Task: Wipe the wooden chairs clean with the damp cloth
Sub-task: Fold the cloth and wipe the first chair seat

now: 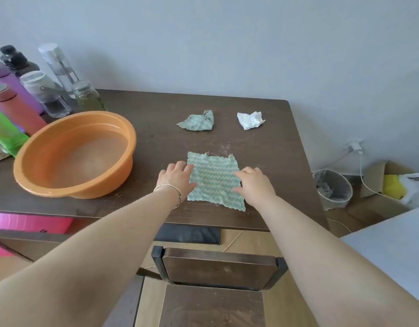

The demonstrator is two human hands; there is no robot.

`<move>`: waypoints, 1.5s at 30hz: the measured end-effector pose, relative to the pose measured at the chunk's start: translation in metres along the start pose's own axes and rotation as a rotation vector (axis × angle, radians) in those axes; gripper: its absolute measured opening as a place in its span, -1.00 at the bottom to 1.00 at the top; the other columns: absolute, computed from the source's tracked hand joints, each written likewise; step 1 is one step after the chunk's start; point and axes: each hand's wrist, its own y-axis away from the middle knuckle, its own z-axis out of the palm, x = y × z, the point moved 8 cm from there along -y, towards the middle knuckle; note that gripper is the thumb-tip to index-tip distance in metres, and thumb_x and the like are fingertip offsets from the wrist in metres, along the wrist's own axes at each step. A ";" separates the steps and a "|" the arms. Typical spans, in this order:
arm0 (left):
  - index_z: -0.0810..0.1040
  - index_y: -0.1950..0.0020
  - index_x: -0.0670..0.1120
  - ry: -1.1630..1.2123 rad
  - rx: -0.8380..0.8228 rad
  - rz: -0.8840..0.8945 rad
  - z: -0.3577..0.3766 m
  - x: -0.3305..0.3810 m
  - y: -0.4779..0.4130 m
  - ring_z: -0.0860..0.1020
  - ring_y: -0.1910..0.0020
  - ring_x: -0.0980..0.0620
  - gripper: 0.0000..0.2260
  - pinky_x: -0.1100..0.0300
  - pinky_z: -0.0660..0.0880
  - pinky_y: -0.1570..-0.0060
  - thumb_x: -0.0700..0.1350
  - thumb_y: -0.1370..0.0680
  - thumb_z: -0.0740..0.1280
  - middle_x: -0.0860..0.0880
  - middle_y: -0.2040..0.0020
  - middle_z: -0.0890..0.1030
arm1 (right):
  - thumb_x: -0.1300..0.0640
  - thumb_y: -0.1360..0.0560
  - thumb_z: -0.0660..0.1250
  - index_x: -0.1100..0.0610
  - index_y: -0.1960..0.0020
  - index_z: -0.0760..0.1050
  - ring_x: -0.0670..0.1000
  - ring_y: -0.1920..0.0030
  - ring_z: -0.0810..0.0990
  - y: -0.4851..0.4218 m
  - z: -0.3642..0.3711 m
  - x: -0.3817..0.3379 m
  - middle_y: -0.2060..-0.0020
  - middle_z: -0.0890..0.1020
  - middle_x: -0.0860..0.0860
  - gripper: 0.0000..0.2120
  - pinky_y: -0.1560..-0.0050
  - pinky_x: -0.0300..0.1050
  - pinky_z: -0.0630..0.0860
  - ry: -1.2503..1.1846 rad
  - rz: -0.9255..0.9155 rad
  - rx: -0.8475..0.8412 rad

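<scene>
**Green cloth spread flat under both hands**

Nearest the camera, well short of the fingers, a wooden chair (218,270) is seen. Its dark backrest is tucked just beside the near edge of the table (262,142), and its seat lies closer still. Both bare forearms are stretched out above it.

On the table top a green cloth (214,182) is laid out flat, roughly square. The left hand (176,178) is placed on its left edge and the right hand (254,182) on its right edge. The fingers of both hands are extended and relaxed, resting flat on the fabric; nothing is gripped or pinched. Between the two sets of fingers the middle of the cloth is left uncovered. A thin bracelet (170,188) is worn on the left wrist, behind the fingers.

To the left of the left fingers, near but apart from them, an orange basin (104,182) is set on the table, and water is held in it.

Beyond the fingertips, farther up the table, a crumpled cloth (198,121) of the same green is seen. To its right lies a crumpled white tissue (249,120), apart from it. Pale specks are scattered on the wood just past the fingertips.

Farthest left, behind the basin, a cluster of bottles (45,93) is stood against the wall. To the right of the right fingers, off the table and lower down, a grey waste bin (333,187) is placed on the floor, with a cardboard box (378,175) beyond it.
</scene>
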 end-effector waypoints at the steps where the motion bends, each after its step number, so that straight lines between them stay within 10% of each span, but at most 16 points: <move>1: 0.24 -0.44 0.04 -0.018 -0.002 0.008 0.002 -0.001 -0.006 0.30 -0.33 -0.10 -0.52 -0.01 0.33 -0.25 0.17 -0.57 0.20 0.00 -0.39 0.31 | -0.08 -0.56 0.31 0.00 -0.41 0.40 0.08 -0.26 0.36 -0.005 0.003 -0.001 -0.29 0.48 -0.02 -0.56 -0.17 0.01 0.44 0.005 -0.012 0.005; 29: 0.52 0.14 0.10 0.260 0.035 -0.061 0.032 -0.017 -0.048 0.38 -0.07 -0.03 -0.89 0.05 0.38 -0.04 0.08 -0.53 0.34 0.07 0.03 0.49 | 0.02 -0.48 0.44 -0.04 0.21 0.65 0.03 -0.10 0.39 -0.029 0.023 0.021 0.23 0.59 -0.18 -0.90 -0.07 0.04 0.40 -0.339 0.221 0.214; 39: 0.48 0.14 0.08 0.239 0.030 0.001 0.015 -0.013 -0.028 0.40 -0.08 -0.02 -0.89 0.04 0.39 -0.06 0.05 -0.57 0.29 0.10 0.03 0.50 | 0.24 -0.58 0.23 0.12 0.12 0.56 0.04 -0.13 0.36 -0.020 0.013 0.016 0.03 0.57 -0.06 -0.84 0.02 -0.05 0.38 -0.330 0.199 0.151; 45: 0.45 0.09 0.04 0.292 -0.028 -0.028 -0.005 -0.014 0.003 0.54 0.14 -0.04 -0.89 0.03 0.39 -0.06 0.04 -0.58 0.26 0.06 0.24 0.58 | 0.14 -0.62 0.20 0.06 0.02 0.49 0.04 0.23 0.55 0.017 -0.017 0.005 0.18 0.61 0.01 -0.90 0.18 0.00 0.51 -0.481 0.190 0.142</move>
